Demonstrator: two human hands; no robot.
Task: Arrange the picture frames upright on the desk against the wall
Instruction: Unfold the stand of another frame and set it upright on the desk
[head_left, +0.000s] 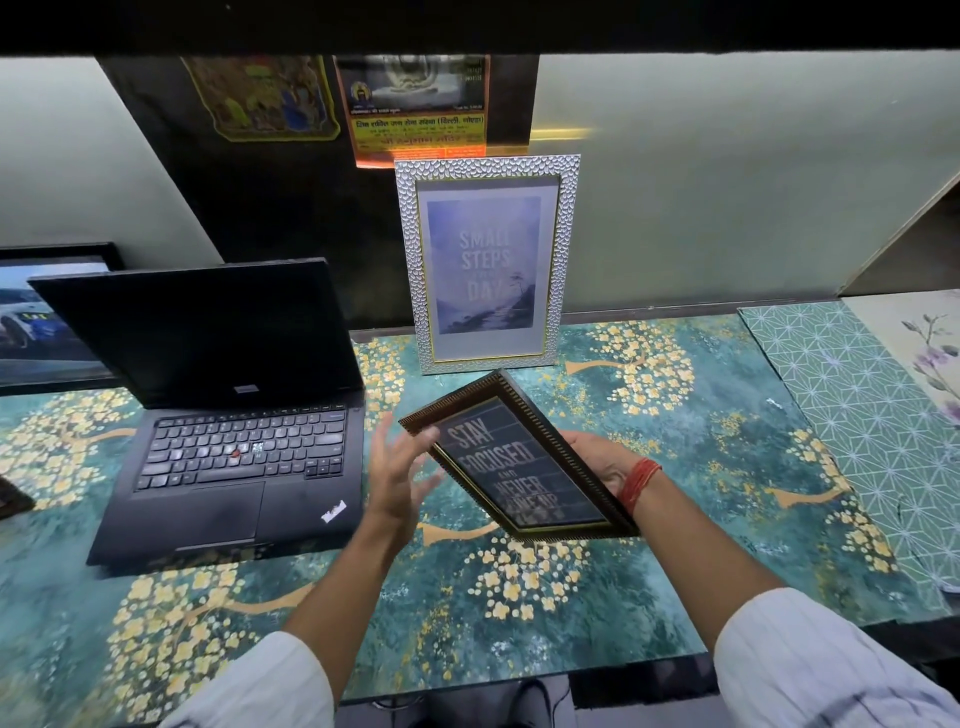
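Note:
A dark brown picture frame (519, 457) with the words "Stay focused and never give up" is tilted in the air above the desk (675, 441). My right hand (602, 460) grips its right edge from behind. My left hand (397, 475) is open with fingers spread, its fingertips touching the frame's left edge. A silver textured frame (488, 262) reading "Small steps every day" stands upright on the desk, leaning against the wall just behind the held frame.
An open black laptop (228, 415) sits on the left of the desk. Behind it a black-framed car picture (41, 317) leans at the wall. A dark object (13, 499) shows at the far left edge. Patterned boards (872, 415) lie at the right.

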